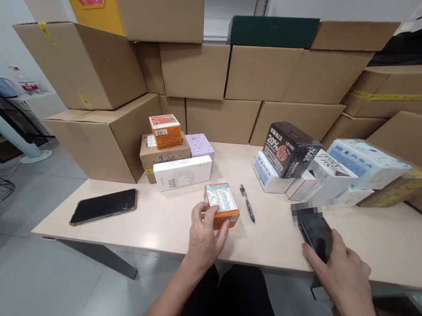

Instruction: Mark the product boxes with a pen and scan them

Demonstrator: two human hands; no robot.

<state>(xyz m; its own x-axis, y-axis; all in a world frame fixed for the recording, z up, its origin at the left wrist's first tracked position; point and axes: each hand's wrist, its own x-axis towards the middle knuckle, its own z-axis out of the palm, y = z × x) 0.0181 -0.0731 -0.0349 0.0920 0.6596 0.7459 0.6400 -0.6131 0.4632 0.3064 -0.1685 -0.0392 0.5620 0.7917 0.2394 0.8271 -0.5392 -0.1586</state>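
Note:
My left hand (pixel 205 232) has its fingers curled around the left and near sides of a small orange box (pixel 222 198), which stands on the table with a white printed label on top. A clear-barrelled pen (pixel 248 204) lies just right of that box. Near the table's front edge, my right hand (pixel 344 270) grips a black, flat handheld device (pixel 316 232). Its far end is blurred by pixels, so I cannot make out its exact kind.
A black phone (pixel 103 205) lies at left on the table (pixel 149 224). Another orange box (pixel 166 131) tops a brown box (pixel 166 156), behind a white power bank box (pixel 184 173). At right, a dark box (pixel 290 148) leans among white boxes (pixel 333 175). Large cartons (pixel 199 71) line the back.

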